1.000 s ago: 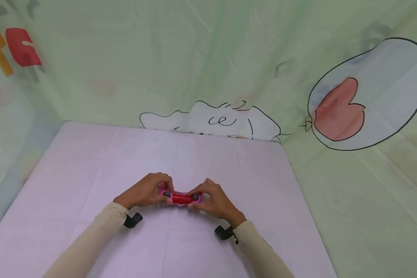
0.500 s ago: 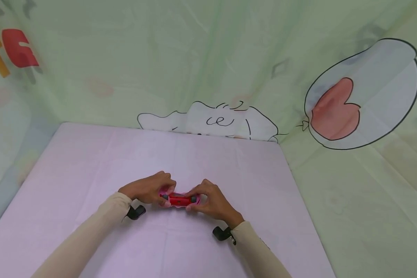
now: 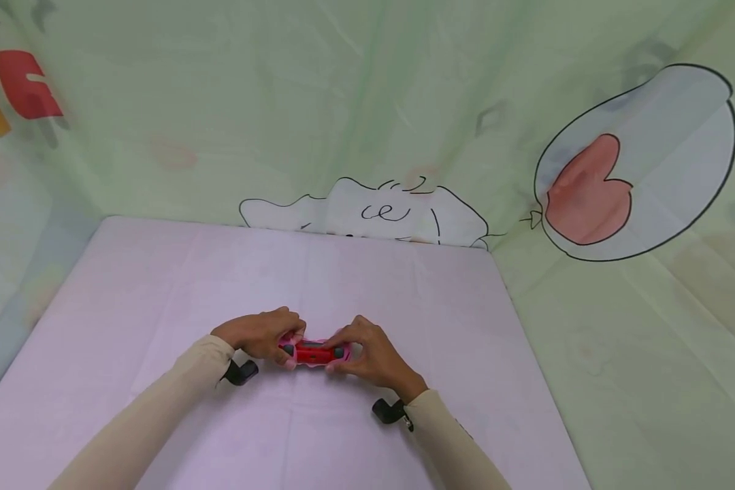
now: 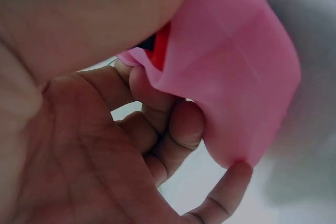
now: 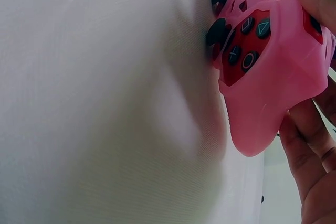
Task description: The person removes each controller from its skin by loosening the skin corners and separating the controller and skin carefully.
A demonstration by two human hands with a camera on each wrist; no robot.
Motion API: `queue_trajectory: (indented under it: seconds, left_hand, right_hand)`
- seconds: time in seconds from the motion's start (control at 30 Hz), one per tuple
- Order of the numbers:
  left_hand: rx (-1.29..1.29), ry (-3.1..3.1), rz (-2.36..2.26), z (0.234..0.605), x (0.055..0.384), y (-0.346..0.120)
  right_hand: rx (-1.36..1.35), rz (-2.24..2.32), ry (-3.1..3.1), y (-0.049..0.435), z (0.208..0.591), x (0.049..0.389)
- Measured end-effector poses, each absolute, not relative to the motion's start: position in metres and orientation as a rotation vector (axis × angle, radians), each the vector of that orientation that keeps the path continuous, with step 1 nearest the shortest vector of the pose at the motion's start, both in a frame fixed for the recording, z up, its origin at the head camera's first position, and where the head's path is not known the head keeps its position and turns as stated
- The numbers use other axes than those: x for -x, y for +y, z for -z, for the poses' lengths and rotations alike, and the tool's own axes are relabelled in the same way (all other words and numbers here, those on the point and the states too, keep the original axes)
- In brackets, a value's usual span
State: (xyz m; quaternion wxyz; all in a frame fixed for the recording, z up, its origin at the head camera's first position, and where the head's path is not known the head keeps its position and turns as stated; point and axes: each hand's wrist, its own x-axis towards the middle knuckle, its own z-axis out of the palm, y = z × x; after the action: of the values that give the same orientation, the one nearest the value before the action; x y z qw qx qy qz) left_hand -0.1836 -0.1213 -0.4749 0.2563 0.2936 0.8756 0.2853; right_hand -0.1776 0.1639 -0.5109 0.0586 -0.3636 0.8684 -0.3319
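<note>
A red game controller (image 3: 314, 354) sits low over the table between my two hands, its front edge facing me. A pink silicone cover (image 4: 236, 72) wraps it. My left hand (image 3: 262, 335) pinches the cover's left end, with thumb on the near side and fingers on the far side. At the other end my right hand (image 3: 373, 357) grips the controller between thumb and fingers. In the right wrist view, black face buttons (image 5: 250, 60) and thumbsticks (image 5: 216, 32) point toward the cloth, and the pink cover surrounds the red shell. The left grip's shell is hidden under pink.
A pale pink-white cloth covers the table (image 3: 159, 292). Green printed fabric walls (image 3: 282, 102) stand at its back and sides, with a balloon drawing (image 3: 637, 170) on the right. Small black cameras (image 3: 242, 372) are strapped to both wrists.
My left hand has curled more over the controller's left end, and its wrist has turned slightly. The right hand keeps its hold. The whole head view has drifted a little.
</note>
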Motion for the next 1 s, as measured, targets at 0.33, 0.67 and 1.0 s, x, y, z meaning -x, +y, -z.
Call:
queue_trajectory:
  seconds: [0.33, 0.67, 1.0]
  left_hand:
    - [-0.781, 2.375, -0.723, 0.471, 0.186, -0.118]
    - [-0.772, 2.389, -0.635, 0.465, 0.186, -0.112]
    - [-0.791, 2.324, -0.723, 0.464, 0.191, -0.115]
  right_hand:
    - [1.108, 1.006, 2.639, 0.164, 0.511, 0.178]
    - [1.125, 0.998, 2.645, 0.166, 0.514, 0.177]
    - [1.097, 1.022, 2.62, 0.166, 0.511, 0.178]
